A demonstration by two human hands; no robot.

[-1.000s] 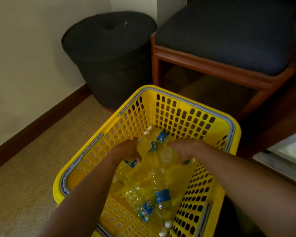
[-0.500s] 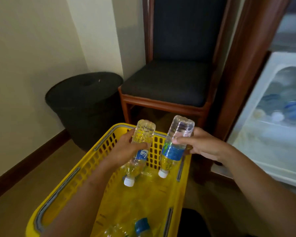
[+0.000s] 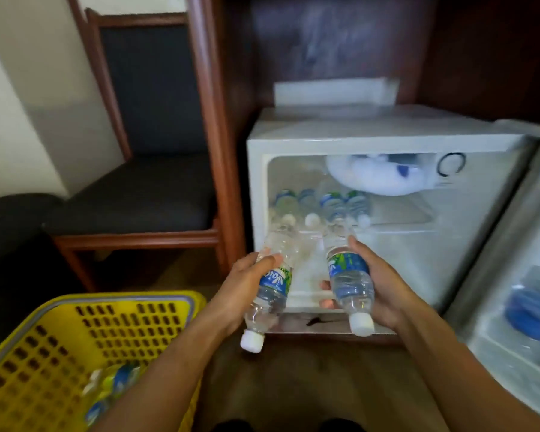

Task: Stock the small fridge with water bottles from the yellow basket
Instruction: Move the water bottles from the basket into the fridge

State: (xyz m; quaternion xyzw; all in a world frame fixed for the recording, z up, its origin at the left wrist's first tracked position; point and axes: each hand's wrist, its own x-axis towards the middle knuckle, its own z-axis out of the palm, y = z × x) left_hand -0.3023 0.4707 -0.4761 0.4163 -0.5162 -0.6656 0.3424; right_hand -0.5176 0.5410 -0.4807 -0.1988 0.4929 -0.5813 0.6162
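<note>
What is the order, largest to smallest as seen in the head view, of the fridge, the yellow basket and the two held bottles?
1. Fridge.
2. Yellow basket, partly cut off by the frame.
3. Left-hand bottle and right-hand bottle look alike; no ranking.

The floor (image 3: 293, 385) carries the yellow basket (image 3: 122, 297), which stands to the lower left of the small fridge (image 3: 356, 141), and a wooden chair (image 3: 131, 198) just left of it. Inside the fridge, a clear shelf (image 3: 402, 213) holds several water bottles (image 3: 331, 207) lying side by side on its left part.
</note>
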